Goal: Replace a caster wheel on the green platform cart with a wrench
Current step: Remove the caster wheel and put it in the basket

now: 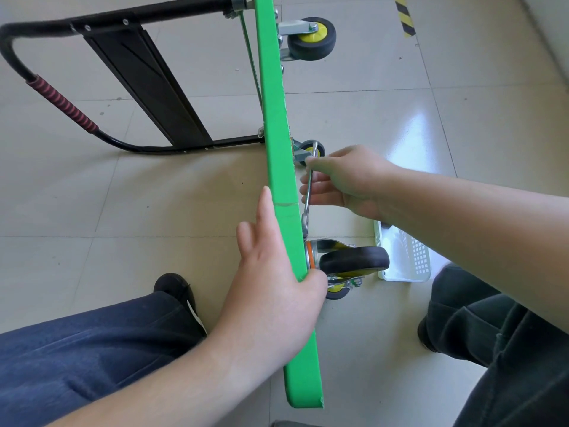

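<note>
The green cart (278,143) stands on its edge on the tiled floor (154,211), its black handle (58,97) lying out flat to the left and its wheels pointing right. The person sits close behind it, knees either side.

The left hand (274,269) lies on the cart's top edge, fingers mostly straight along the deck side and the thumb hooked over onto the wheel side, steadying it. The right hand (345,180) has its fingers curled round the shaft of a wrench (308,192); the tool runs alongside the underside of the deck, its lower end down at the base of the near caster (354,260). That caster, black-tyred, is on its orange-ringed mount just below the wrench. Another caster (311,38) sits at the far end, and a third (312,148) shows just beyond the right hand.

A white perforated basket (412,257) rests on the floor beside the near caster, partly hidden by the right forearm; I cannot tell what it holds.
</note>
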